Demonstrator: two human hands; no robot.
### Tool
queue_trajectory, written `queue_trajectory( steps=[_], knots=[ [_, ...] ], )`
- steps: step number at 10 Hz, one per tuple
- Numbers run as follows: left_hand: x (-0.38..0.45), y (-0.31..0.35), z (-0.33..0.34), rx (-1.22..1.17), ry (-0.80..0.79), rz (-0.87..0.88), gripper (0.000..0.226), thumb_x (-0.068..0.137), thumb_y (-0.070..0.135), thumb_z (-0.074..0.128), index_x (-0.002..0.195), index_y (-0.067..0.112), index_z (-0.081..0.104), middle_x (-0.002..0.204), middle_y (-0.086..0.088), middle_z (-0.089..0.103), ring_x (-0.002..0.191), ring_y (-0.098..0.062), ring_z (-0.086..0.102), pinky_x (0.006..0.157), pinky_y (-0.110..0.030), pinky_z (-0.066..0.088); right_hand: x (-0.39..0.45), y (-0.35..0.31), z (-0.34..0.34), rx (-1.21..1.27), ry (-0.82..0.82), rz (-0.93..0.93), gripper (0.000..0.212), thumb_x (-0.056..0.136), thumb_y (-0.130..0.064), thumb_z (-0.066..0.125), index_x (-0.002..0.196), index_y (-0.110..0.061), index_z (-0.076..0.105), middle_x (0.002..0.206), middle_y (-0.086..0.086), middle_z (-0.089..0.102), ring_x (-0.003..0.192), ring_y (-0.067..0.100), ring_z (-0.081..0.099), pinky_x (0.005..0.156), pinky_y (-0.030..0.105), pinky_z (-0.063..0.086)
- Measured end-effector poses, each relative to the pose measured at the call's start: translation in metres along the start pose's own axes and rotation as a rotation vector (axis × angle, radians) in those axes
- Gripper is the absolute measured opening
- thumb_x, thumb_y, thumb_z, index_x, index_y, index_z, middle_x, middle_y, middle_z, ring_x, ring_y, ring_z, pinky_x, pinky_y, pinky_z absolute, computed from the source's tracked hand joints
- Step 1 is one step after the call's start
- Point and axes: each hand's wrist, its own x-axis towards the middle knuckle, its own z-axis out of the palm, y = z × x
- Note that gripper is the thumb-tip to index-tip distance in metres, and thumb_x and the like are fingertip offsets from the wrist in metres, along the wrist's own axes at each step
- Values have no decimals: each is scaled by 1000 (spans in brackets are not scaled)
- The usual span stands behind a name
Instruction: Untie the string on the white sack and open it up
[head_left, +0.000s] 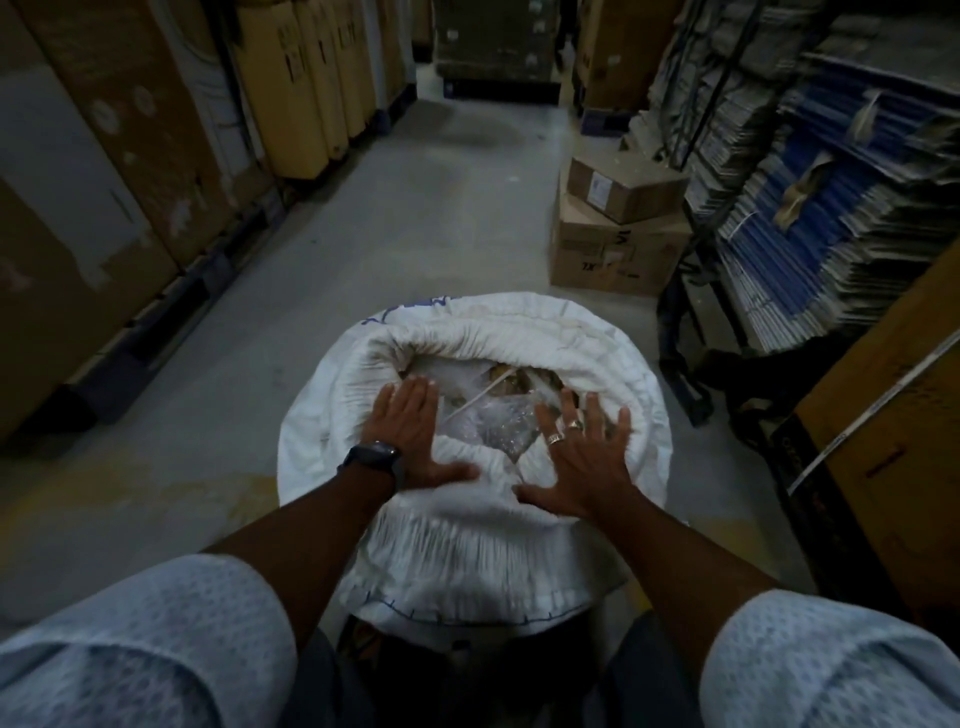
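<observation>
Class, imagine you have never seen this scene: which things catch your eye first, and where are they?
The white sack in the centre, mouth rolled open over clear plastic inside. The left hand and right hand lie flat, fingers spread, on its near rim. Two stacked cardboard boxes stand behind it, to the right.

white sack (blue stitching), brown boxes, black watch

White sack upright on floor, mouth open, rim rolled down
</observation>
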Motion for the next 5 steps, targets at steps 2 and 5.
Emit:
queue_trajectory(
  steps=[2,5],
  knots=[
    [0,0,-56,-31,115,-15,129,65,97,18,157,9,0,166,-10,0,153,-24,-2,123,-47,-3,2,-7,-57,106,97,-23,101,77,-88,28,156,-27,11,163,12,17,145,38,21,115,60,10],
    [-39,-1,-143,-7,380,-77,44,94,53,43,93,16,68,100,-11,71,93,-34,66,68,-33,42,-21,-15,-143,211,402,67,37,95,-39,46,77,-12,65,85,12,70,80,35,68,69,36,47]
  ],
)
